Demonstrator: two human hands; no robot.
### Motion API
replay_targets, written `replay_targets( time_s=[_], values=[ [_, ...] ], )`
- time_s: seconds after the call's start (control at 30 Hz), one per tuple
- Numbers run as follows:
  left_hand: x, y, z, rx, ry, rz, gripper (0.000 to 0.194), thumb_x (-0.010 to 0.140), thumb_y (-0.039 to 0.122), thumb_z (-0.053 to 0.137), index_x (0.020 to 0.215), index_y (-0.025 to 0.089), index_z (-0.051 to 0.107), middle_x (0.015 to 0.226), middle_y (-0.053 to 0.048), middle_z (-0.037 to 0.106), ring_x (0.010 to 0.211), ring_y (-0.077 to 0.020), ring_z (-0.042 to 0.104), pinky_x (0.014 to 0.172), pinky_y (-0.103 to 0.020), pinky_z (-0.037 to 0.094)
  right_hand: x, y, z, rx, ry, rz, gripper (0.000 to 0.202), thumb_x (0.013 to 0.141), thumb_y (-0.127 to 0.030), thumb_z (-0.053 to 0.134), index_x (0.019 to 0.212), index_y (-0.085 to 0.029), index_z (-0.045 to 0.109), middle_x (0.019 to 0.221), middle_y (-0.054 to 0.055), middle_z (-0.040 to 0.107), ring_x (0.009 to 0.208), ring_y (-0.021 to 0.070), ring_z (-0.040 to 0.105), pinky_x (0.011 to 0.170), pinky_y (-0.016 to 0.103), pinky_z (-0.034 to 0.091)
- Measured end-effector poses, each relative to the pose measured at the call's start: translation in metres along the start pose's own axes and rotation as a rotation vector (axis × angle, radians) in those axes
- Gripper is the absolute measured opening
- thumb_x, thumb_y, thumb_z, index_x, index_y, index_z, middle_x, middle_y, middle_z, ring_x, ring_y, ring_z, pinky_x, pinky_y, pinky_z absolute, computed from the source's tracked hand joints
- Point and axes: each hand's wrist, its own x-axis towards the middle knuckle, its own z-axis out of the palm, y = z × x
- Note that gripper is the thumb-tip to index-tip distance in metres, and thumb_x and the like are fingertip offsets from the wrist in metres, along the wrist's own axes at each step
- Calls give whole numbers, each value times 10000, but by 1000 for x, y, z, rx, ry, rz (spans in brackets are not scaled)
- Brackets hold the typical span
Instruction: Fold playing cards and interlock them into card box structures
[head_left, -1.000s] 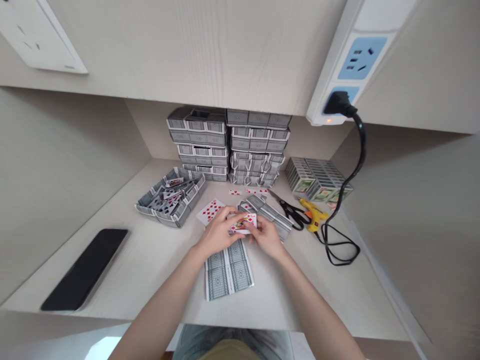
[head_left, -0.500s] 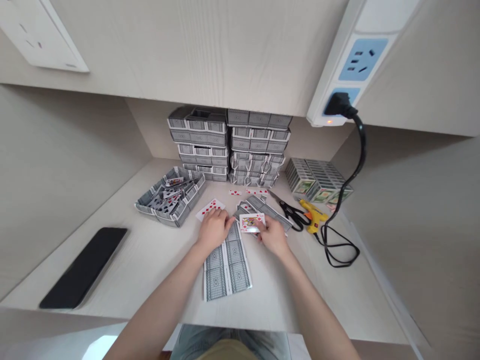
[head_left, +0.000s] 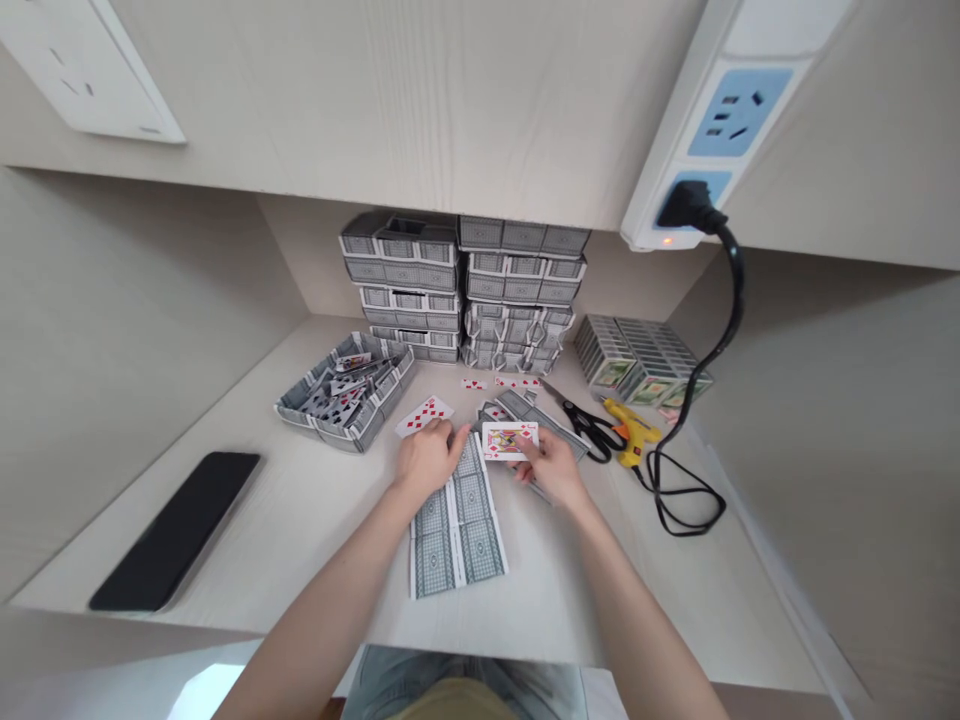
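Note:
My right hand pinches a face-up playing card, a jack of diamonds, between thumb and fingers. It is just right of a flat panel of joined playing cards, grey backs upward. My left hand lies on the panel's far left part, thumb apart from the fingers; the fingertips are partly hidden. Just beyond it is a face-up diamond card. Behind my right hand, several folded card strips overlap on the desk, partly covered by the held card.
A card-made tray holds loose cards at left, near a black phone. Card boxes are stacked behind. Scissors, a yellow glue gun with its cord, and packed card decks are at right. A power strip hangs above.
The view has shifted slightly. My right hand has moved the jack of diamonds a little, and its card now sits flatter to view. My left hand stays on the panel.

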Motion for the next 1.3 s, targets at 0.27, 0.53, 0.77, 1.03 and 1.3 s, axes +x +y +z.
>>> replay_targets(
  time_s=[0.27, 0.53, 0.77, 1.03, 1.3],
  values=[
    [1, -2, -1, 26, -51, -36, 526, 862, 517, 161, 817, 195, 575, 699, -66, 655, 660, -201, 610, 549, -273, 347, -1, 0, 3, -6, 15, -33, 365, 688, -502, 566, 805, -162, 504, 525, 2, 618, 320, 107, 500, 314, 217, 405],
    [1, -1, -2, 30, -83, -48, 541, 856, 528, 152, 822, 199, 580, 691, -58, 648, 666, -191, 612, 538, -259, 341, 1, 1, 2, 19, 27, -19, 418, 667, -520, 575, 864, -158, 508, 539, -4, 616, 327, 107, 499, 319, 217, 398],
    [2, -1, -2, 9, -83, -50, 530, 857, 518, 171, 822, 192, 587, 687, -69, 649, 660, -196, 613, 538, -263, 350, 1, 2, 4, -17, 16, -14, 413, 675, -517, 570, 871, -160, 504, 552, 1, 619, 329, 106, 497, 328, 221, 398],
    [2, -2, -1, 29, -90, -60, 488, 875, 454, 184, 844, 185, 590, 719, -84, 662, 678, -205, 622, 558, -271, 381, -4, 0, 1, -130, -49, -42, 304, 730, -492, 504, 749, -189, 478, 438, -62, 506, 289, 79, 383, 302, 197, 285],
    [0, -4, 1, 26, -62, -72, 466, 886, 394, 180, 831, 176, 588, 741, -92, 668, 655, -202, 625, 543, -272, 380, -1, 0, 2, -12, -113, -62, 295, 707, -443, 545, 818, -170, 548, 625, -24, 585, 441, 78, 436, 399, 184, 300]
  ],
)
